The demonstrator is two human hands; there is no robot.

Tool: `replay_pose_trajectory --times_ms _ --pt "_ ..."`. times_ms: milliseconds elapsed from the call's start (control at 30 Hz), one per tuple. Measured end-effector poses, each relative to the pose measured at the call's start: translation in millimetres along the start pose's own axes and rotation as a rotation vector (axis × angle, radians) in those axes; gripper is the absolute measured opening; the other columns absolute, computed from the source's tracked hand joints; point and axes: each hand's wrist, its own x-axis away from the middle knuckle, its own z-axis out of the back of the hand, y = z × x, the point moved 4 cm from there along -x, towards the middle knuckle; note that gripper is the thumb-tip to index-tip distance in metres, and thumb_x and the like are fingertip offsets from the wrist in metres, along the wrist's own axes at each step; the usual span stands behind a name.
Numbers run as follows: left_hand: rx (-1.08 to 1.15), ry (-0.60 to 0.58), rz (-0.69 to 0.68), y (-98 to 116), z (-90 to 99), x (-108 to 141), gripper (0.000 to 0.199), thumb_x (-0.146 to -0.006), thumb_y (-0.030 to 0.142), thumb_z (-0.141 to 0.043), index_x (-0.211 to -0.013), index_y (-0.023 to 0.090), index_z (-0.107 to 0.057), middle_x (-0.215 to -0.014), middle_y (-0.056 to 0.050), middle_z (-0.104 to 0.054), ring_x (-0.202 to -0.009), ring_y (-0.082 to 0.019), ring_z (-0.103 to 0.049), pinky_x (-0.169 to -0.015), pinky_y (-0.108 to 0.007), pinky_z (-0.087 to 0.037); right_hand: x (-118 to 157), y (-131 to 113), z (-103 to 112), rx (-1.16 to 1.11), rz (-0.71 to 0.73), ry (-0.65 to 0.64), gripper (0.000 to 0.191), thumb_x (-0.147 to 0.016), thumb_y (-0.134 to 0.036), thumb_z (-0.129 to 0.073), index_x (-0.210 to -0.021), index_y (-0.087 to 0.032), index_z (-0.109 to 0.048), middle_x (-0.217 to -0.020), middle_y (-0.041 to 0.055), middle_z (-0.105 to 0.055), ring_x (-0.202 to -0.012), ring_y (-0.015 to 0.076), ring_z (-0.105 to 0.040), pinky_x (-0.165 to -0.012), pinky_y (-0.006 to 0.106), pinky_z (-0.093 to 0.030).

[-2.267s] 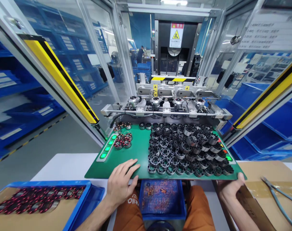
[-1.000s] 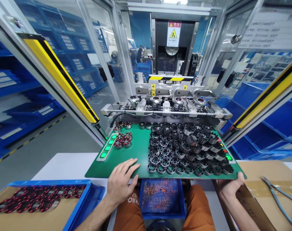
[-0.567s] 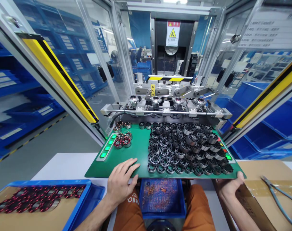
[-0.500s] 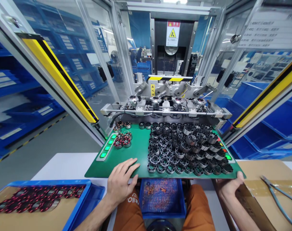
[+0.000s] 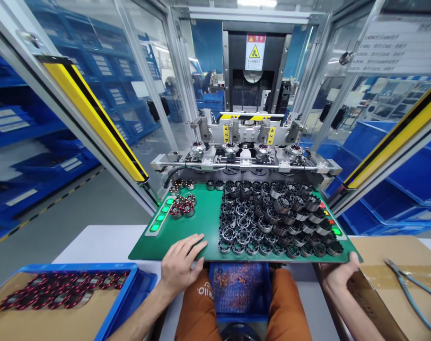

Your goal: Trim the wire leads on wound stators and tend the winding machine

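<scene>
My left hand (image 5: 182,263) lies over the front edge of the green board (image 5: 204,222), its fingers stretched out on the surface and holding nothing. At the right front corner, my right hand (image 5: 339,274) grips the board's edge, thumb on top and the other fingers hidden beneath. Rows of bare dark stator cores (image 5: 250,227) fill the board's right half, some stacked. A small group of stators wound with copper wire (image 5: 182,206) stands at the back left. Behind the board, several stators (image 5: 231,148) sit in the winding machine's holders.
A blue tray (image 5: 109,303) with cardboard and red-wound stators is at the left. Below the board, a blue bin (image 5: 241,308) contains copper-coloured scraps. Pliers (image 5: 407,284) lie on cardboard at the right. Yellow guard bars (image 5: 94,118) flank the machine; green-lit buttons (image 5: 160,218) edge the board.
The machine's metal arms above the holders have swung from a slant to nearly upright, back from the stators. Both hands stay in place. The view has shifted slightly.
</scene>
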Motion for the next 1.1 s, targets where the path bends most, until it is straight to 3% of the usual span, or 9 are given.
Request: replay_pose_trajectory --times_ms 533,733,833,1000,1100 --pt "-0.009 0.053 -0.057 -3.1 -3.3 8.1 0.03 -0.109 0.028 -0.054 -0.13 0.023 -0.074 -0.127 -0.008 -0.085 -0.114 -0.024 -0.081 -0.098 -0.036 -0.057 -1.8 1.5 2.8 0.033 0.007 -0.007 0.085 -0.07 -0.084 -0.066 -0.131 -0.025 -0.074 -0.138 0.0073 -0.076 -0.126 0.035 -0.07 -0.1 0.058 -0.068" --pt "-0.01 0.041 -0.035 0.8 -2.3 7.0 0.029 -0.113 0.028 -0.051 -0.129 0.021 -0.074 -0.128 -0.009 -0.084 -0.115 -0.026 -0.079 -0.097 -0.039 -0.055 -4.0 2.3 5.2 0.022 0.03 -0.021 0.087 -0.07 -0.087 -0.068 -0.127 -0.021 -0.075 -0.137 0.0105 -0.077 -0.134 0.0368 -0.069 -0.106 0.06 -0.067" --pt "0.031 0.017 0.037 3.0 0.5 2.7 0.024 -0.112 0.027 -0.054 -0.126 0.022 -0.073 -0.127 -0.006 -0.083 -0.114 -0.025 -0.078 -0.097 -0.039 -0.054 -3.0 2.8 4.4 0.038 0.029 -0.036 0.092 -0.067 -0.09 -0.068 -0.126 -0.021 -0.075 -0.139 0.0119 -0.076 -0.135 0.0383 -0.068 -0.103 0.061 -0.067" --pt "0.183 0.041 0.284 11.8 14.1 -16.5 0.026 -0.114 0.036 -0.06 -0.133 0.019 -0.067 -0.124 -0.01 -0.08 -0.114 -0.026 -0.076 -0.099 -0.039 -0.054 -2.9 4.8 6.2 0.021 0.031 -0.023 0.099 -0.066 -0.093 -0.068 -0.132 -0.02 -0.075 -0.145 0.0134 -0.074 -0.13 0.0363 -0.069 -0.099 0.057 -0.068" --pt "0.228 0.031 0.254 32.1 22.7 -42.3 0.027 -0.113 0.043 -0.067 -0.131 0.022 -0.067 -0.132 -0.011 -0.077 -0.124 -0.028 -0.072 -0.112 -0.046 -0.05 -5.5 6.6 6.8 0.023 0.034 -0.043 0.103 -0.066 -0.095 -0.067 -0.135 -0.019 -0.075 -0.148 0.0137 -0.073 -0.129 0.0353 -0.07 -0.099 0.054 -0.069"
